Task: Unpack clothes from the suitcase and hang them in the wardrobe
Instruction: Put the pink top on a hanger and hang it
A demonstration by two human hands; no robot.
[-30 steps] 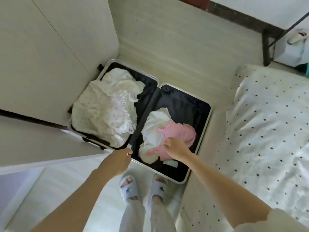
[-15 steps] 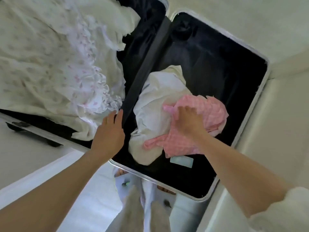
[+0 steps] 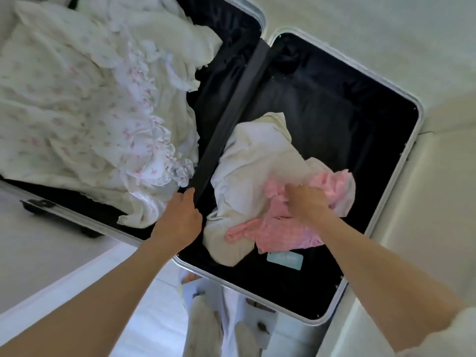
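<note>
In the right half of the open suitcase (image 3: 401, 161), at about four o'clock, lies the pink garment (image 3: 286, 233) on a white one (image 3: 247, 176). The right hand (image 3: 307, 202) has its fingers curled into the pink cloth, bunching it. The left hand (image 3: 177, 220) rests on the middle divider with relaxed fingers. The cloth looks light and soft; I think taking it at the collar or shoulders would keep it from dragging its neighbour.

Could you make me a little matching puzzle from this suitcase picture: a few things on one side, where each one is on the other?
Things:
1. pink garment
2. floral white dress
3. light blue tag
4. left hand

Places:
A. left half of the suitcase
B. gripped by the right hand
C. at the centre divider
D. on the black lining, below the pink cloth

Pairs: 1-B, 2-A, 3-D, 4-C
</note>
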